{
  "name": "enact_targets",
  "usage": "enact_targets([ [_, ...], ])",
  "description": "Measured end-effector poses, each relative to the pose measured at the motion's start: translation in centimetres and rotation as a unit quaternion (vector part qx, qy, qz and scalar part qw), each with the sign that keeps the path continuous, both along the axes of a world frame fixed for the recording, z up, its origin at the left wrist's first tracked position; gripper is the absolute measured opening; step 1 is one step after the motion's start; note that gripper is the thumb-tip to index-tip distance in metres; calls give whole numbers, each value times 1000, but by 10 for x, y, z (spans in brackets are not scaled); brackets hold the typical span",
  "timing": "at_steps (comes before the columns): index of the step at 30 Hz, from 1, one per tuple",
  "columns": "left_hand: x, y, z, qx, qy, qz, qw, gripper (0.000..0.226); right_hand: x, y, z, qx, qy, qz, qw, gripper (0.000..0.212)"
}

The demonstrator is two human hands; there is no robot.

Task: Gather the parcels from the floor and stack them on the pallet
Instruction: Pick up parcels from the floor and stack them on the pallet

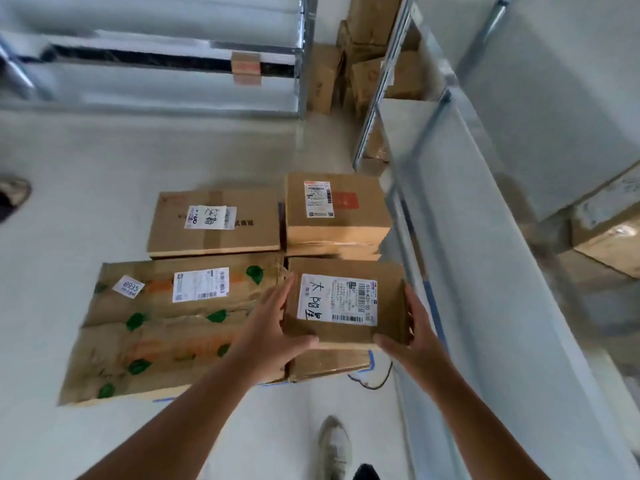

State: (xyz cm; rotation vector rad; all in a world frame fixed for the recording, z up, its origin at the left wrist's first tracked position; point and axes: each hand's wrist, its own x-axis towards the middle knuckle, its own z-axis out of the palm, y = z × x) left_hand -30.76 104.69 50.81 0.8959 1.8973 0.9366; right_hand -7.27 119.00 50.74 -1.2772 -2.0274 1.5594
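With both hands on one carton, status as I see it from the head cam:

held parcel (346, 303): small brown carton, white shipping label with barcode and handwritten characters facing up. It sits over a lower carton (329, 365) at the near right corner of the stack; can't tell if it is resting on it or just above.

left hand (273, 323): flat against the carton's left side, fingers straight and spread, thumb hooked along the near bottom edge.

right hand (408, 330): on the carton's right side, fingers up the side wall, thumb at the near right corner.

pallet (370, 362): mostly covered; only a blue edge shows under the near cartons.

big printed carton (166, 327): left of the held parcel, worn, green and orange print, two white labels.

flat carton (214, 221): behind the printed one, label on top.

far right carton (334, 206): behind the held parcel, white label and red sticker, stacked on another box.

shelving (485, 237): grey metal rack, hard against the right of the stack.

cable (377, 382): dark loop on the floor by the pallet corner.

my shoe (334, 445): pale, on the floor below the stack.

back cartons (363, 64): more brown boxes piled between the racks.
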Motion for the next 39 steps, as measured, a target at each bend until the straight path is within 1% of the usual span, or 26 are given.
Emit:
enact_targets([
  [3,3,32,-40,-25,15,25,999,123,-14,50,-45,-22,-5,52,998,95],
  [6,-4,55,-78,-40,21,40,998,125,-26,82,-88,-41,-7,75,996,103],
  [10,-11,73,-114,-52,23,45,997,123,-29,105,-138,-39,-17,91,995,111],
  [16,-12,72,-146,-80,63,52,993,118,-36,110,-188,-56,-13,99,993,109],
  [21,-4,69,-162,-94,80,60,991,121,-42,112,-206,-67,3,90,994,105],
  [29,0,70,-175,-91,82,69,990,115,-43,112,-214,-74,4,87,993,101],
  [36,2,64,-179,-82,119,59,988,105,-43,106,-209,-73,7,86,994,99],
  [39,6,60,-167,-57,150,86,983,96,-38,104,-200,-34,2,80,996,95],
])
